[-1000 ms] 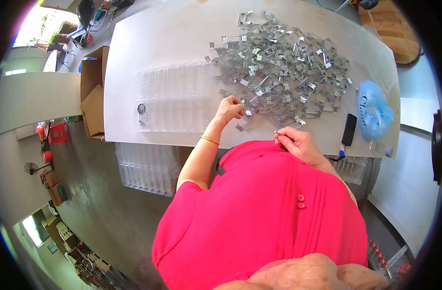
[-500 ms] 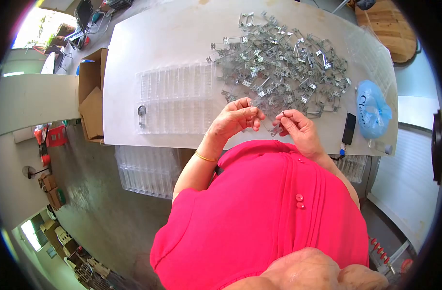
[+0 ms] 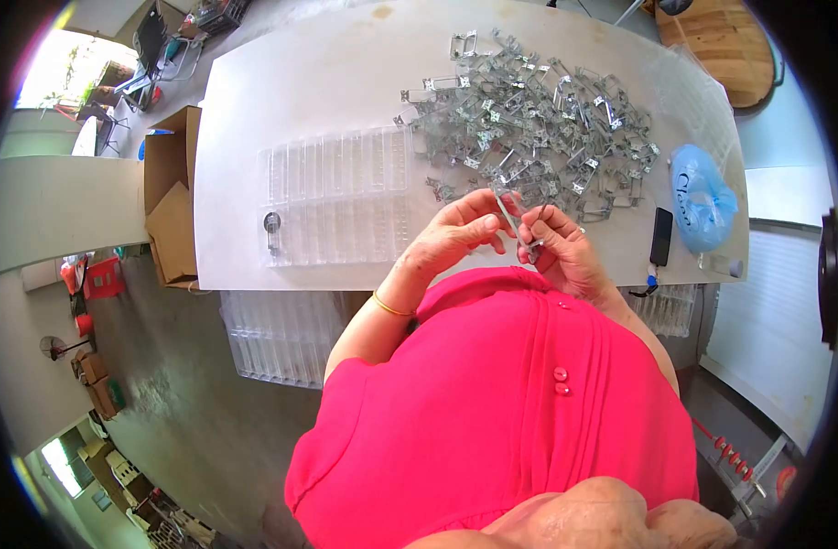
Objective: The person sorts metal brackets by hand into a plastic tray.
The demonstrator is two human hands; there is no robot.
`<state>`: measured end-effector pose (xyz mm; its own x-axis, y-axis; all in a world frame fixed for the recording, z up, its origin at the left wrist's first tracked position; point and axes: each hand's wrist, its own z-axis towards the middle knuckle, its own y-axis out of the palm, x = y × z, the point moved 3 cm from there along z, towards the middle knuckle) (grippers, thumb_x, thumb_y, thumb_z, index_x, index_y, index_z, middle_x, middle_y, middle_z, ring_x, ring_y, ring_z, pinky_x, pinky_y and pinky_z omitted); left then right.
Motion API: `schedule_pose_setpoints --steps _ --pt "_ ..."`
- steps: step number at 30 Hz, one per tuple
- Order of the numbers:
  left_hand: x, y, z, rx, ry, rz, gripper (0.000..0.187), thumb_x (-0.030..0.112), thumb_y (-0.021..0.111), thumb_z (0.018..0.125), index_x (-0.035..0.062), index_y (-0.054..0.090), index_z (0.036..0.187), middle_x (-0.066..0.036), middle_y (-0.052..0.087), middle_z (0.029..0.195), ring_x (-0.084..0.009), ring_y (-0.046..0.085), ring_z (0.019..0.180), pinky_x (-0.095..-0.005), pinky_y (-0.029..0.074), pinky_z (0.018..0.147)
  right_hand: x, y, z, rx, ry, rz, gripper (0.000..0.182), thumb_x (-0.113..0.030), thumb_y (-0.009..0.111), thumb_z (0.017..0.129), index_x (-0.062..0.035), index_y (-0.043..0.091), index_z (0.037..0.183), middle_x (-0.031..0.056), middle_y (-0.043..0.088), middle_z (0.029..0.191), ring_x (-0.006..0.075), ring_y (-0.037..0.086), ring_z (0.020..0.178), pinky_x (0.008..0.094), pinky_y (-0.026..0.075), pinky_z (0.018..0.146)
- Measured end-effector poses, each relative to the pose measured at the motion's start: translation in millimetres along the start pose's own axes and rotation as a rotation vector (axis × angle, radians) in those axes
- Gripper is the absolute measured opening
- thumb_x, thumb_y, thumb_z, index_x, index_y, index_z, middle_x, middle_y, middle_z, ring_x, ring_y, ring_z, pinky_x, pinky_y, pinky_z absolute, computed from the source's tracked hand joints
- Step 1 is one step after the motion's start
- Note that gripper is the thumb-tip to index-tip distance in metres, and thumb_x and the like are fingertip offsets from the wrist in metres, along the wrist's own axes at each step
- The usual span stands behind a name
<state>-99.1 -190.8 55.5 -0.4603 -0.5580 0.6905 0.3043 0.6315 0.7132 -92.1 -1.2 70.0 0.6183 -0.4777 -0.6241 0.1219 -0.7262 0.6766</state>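
A thin metal bracket (image 3: 508, 217) is held between my two hands, just above the table's near edge. My right hand (image 3: 562, 249) pinches its lower end between thumb and fingers. At its upper end, the curled fingers of my left hand (image 3: 460, 231) close against the strip; part of this grip is hidden. Just beyond both hands spreads a tangled heap of similar metal brackets (image 3: 533, 119). To the left lies a clear plastic tray (image 3: 341, 197) with long slots, and a single bracket (image 3: 272, 233) sits at its left end.
On the right are a blue plastic bag (image 3: 702, 199), a black phone (image 3: 661, 236) and more clear plastic trays (image 3: 698, 91). An open cardboard box (image 3: 170, 210) stands at the table's left side. More slotted trays (image 3: 281, 334) are stacked below the table's front edge.
The bracket has come up between my hands and shows more plainly now. My hands have moved closer together, the left one shifting right toward the bracket's upper end.
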Motion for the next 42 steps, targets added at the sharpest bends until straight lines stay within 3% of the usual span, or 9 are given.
schedule_pose_setpoints --steps 2,12,14,15,19,25,31,34,42 --pt "-6 -3 2 -0.009 -0.023 -0.002 0.046 0.030 0.066 0.096 0.0027 0.056 0.131 -0.005 0.067 0.111 -0.0131 0.064 0.090 -0.0326 0.052 0.084 7 3 2 -0.007 0.027 0.076 0.013 -0.012 0.057 0.101 -0.0059 0.063 0.110 0.0046 0.066 0.096 0.0128 0.063 0.086 0.0298 0.055 0.081" --pt "-9 -6 20 0.242 0.128 0.038 0.027 0.030 0.056 0.102 0.0041 0.058 0.094 -0.011 0.067 0.106 -0.0157 0.067 0.089 -0.0326 0.054 0.077 3 -13 12 0.227 -0.057 -0.330 0.017 -0.016 0.058 0.101 -0.0043 0.065 0.111 0.0046 0.070 0.099 0.0126 0.066 0.086 0.0263 0.054 0.079" --pt "-2 -5 15 0.415 -0.170 0.166 0.030 0.029 0.051 0.104 0.0032 0.057 0.091 -0.011 0.070 0.094 -0.0172 0.070 0.075 -0.0307 0.055 0.065 -15 -16 15 0.220 -0.224 -0.601 0.018 -0.016 0.057 0.102 -0.0033 0.066 0.112 0.0034 0.068 0.094 0.0109 0.064 0.086 0.0247 0.051 0.079" --pt "-7 -7 17 0.458 -0.155 0.251 0.028 0.024 0.047 0.103 0.0002 0.057 0.092 -0.011 0.070 0.085 -0.0182 0.069 0.062 -0.0301 0.054 0.055 -21 -11 18 0.201 -0.251 -0.636 0.018 -0.014 0.058 0.101 -0.0025 0.066 0.113 0.0023 0.067 0.094 0.0098 0.062 0.085 0.0248 0.049 0.080" --pt "-11 -1 21 0.609 -0.179 0.717 0.024 0.014 0.045 0.100 -0.0043 0.055 0.091 -0.013 0.069 0.082 -0.0174 0.069 0.063 -0.0316 0.056 0.055 -35 9 39 0.056 -0.408 -0.874 0.015 -0.005 0.063 0.096 -0.0033 0.069 0.110 0.0027 0.067 0.102 0.0106 0.062 0.088 0.0265 0.050 0.080" --pt "-14 0 33 0.578 -0.223 0.820 0.022 0.013 0.046 0.100 -0.0054 0.058 0.103 -0.013 0.069 0.087 -0.0181 0.070 0.070 -0.0320 0.057 0.060 -33 4 61 -0.055 -0.467 -1.065 0.014 -0.005 0.063 0.096 -0.0024 0.069 0.109 0.0036 0.068 0.100 0.0107 0.063 0.087 0.0261 0.052 0.076" --pt "-7 3 38 0.284 -0.095 0.245 0.033 0.023 0.049 0.104 -0.0017 0.051 0.126 -0.017 0.068 0.108 -0.0198 0.069 0.083 -0.0332 0.055 0.080 -37 -18 72 0.163 -0.166 -0.622 0.016 -0.008 0.063 0.098 -0.0002 0.069 0.110 0.0021 0.071 0.101 0.0079 0.065 0.082 0.0223 0.056 0.072" --pt "-16 -5 36 0.272 -0.092 -0.026 0.037 0.030 0.047 0.106 -0.0003 0.051 0.127 -0.019 0.068 0.108 -0.0207 0.068 0.079 -0.0334 0.054 0.080 -37 -19 71 0.215 -0.176 -0.675 0.019 -0.009 0.062 0.098 -0.0016 0.069 0.115 0.0012 0.072 0.099 0.0075 0.065 0.079 0.0225 0.056 0.071" --pt "-15 -14 34 0.337 -0.103 -0.044 0.032 0.030 0.042 0.107 0.0039 0.054 0.119 -0.021 0.071 0.091 -0.0151 0.059 0.064 -0.0286 0.049 0.064 -55 2 58 0.229 -0.394 -0.993 0.027 -0.009 0.059 0.099 -0.0012 0.064 0.125 0.0030 0.069 0.086 0.0073 0.062 0.070 0.0236 0.052 0.063"
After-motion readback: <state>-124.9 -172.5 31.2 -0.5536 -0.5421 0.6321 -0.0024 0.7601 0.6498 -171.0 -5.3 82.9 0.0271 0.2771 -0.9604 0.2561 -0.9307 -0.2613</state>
